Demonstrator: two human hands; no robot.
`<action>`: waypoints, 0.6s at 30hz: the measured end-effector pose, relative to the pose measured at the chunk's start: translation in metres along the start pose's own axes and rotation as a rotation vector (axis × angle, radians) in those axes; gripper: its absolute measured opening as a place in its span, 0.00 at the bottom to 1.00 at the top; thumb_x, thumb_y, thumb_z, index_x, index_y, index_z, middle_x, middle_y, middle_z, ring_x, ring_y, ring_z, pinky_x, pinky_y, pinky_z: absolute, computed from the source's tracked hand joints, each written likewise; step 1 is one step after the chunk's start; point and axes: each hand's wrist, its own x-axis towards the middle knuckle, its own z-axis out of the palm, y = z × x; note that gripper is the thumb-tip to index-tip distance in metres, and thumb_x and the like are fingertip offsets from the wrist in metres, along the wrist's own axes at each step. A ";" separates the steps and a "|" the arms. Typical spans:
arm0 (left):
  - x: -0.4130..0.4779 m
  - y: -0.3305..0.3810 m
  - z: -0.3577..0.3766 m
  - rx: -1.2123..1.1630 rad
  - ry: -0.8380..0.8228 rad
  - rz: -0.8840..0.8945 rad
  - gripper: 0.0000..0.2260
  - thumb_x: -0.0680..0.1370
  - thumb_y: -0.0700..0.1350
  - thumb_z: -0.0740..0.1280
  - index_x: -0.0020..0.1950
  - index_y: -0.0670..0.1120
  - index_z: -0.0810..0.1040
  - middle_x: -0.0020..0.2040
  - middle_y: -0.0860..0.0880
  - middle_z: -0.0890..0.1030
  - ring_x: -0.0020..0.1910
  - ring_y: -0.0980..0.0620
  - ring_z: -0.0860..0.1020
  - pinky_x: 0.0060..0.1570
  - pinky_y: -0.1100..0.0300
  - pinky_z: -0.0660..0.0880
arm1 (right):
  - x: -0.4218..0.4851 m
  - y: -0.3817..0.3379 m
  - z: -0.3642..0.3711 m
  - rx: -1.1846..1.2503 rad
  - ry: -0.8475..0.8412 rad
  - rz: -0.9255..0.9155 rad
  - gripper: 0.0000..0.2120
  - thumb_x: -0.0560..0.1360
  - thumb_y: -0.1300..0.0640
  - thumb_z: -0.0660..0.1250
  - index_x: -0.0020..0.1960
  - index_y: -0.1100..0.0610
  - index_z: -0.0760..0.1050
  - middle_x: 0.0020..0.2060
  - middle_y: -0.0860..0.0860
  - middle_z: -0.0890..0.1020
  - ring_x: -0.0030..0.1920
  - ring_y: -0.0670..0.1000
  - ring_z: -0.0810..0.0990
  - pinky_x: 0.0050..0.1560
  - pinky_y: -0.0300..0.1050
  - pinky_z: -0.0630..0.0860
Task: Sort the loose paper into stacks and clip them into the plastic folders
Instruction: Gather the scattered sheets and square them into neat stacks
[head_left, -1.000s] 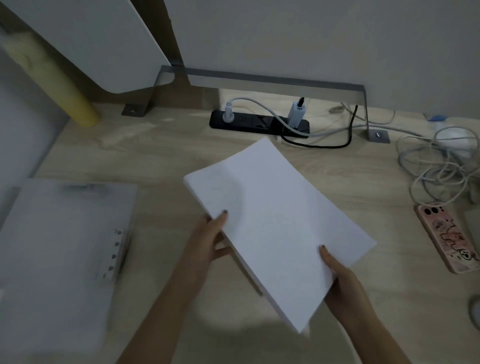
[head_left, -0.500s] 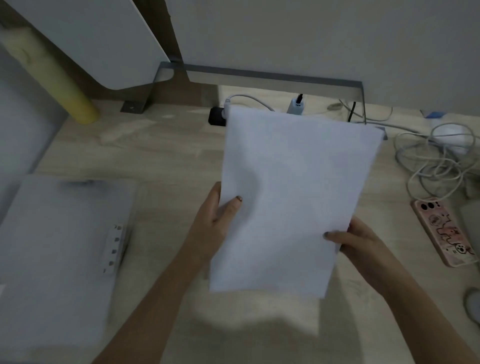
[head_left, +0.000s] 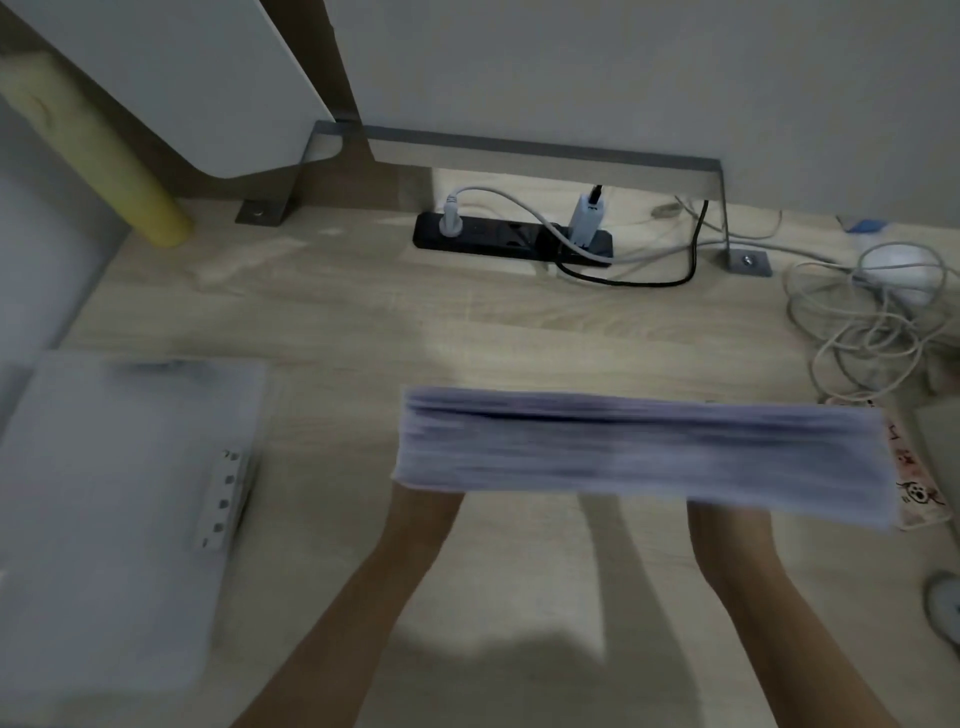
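A thick white paper stack (head_left: 639, 452) hangs over the middle of the desk, turned edge-on toward me and blurred by motion. My left hand (head_left: 426, 512) holds its left end from below, and my right hand (head_left: 724, 525) holds its right part. The stack hides most of both hands, so only their heels and wrists show. A translucent plastic folder (head_left: 104, 493) lies flat at the left of the desk, apart from the stack. Its white clip strip (head_left: 223, 499) lies along its right side.
A black power strip (head_left: 511, 241) with plugs sits at the back under a metal bracket (head_left: 519, 150). Tangled white cables (head_left: 872, 322) lie at the right. A patterned phone (head_left: 917, 493) lies partly behind the stack. A yellow cylinder (head_left: 104, 156) leans at the back left.
The stack went from lying tilted in my hands, to upright facing me, to level and edge-on now. Both hands have shifted under its near edge.
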 end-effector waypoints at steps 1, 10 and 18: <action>0.001 -0.002 0.003 -0.017 -0.038 0.032 0.11 0.76 0.30 0.61 0.41 0.45 0.72 0.27 0.54 0.75 0.27 0.71 0.74 0.31 0.77 0.69 | 0.001 -0.003 0.001 0.041 -0.015 0.002 0.09 0.75 0.66 0.61 0.44 0.53 0.75 0.39 0.45 0.79 0.43 0.46 0.75 0.52 0.49 0.71; -0.002 0.010 0.010 0.093 -0.027 -0.043 0.09 0.77 0.31 0.61 0.50 0.44 0.71 0.36 0.55 0.73 0.30 0.75 0.74 0.30 0.81 0.67 | 0.003 0.018 -0.006 -0.074 0.023 0.181 0.20 0.75 0.70 0.56 0.33 0.48 0.63 0.32 0.47 0.64 0.33 0.45 0.60 0.45 0.51 0.60; 0.005 0.023 0.030 0.029 -0.046 0.106 0.07 0.70 0.37 0.66 0.46 0.37 0.75 0.30 0.55 0.72 0.26 0.69 0.72 0.29 0.77 0.66 | 0.001 -0.012 -0.012 0.108 -0.034 0.037 0.11 0.69 0.72 0.58 0.38 0.57 0.71 0.37 0.52 0.73 0.41 0.49 0.71 0.42 0.44 0.65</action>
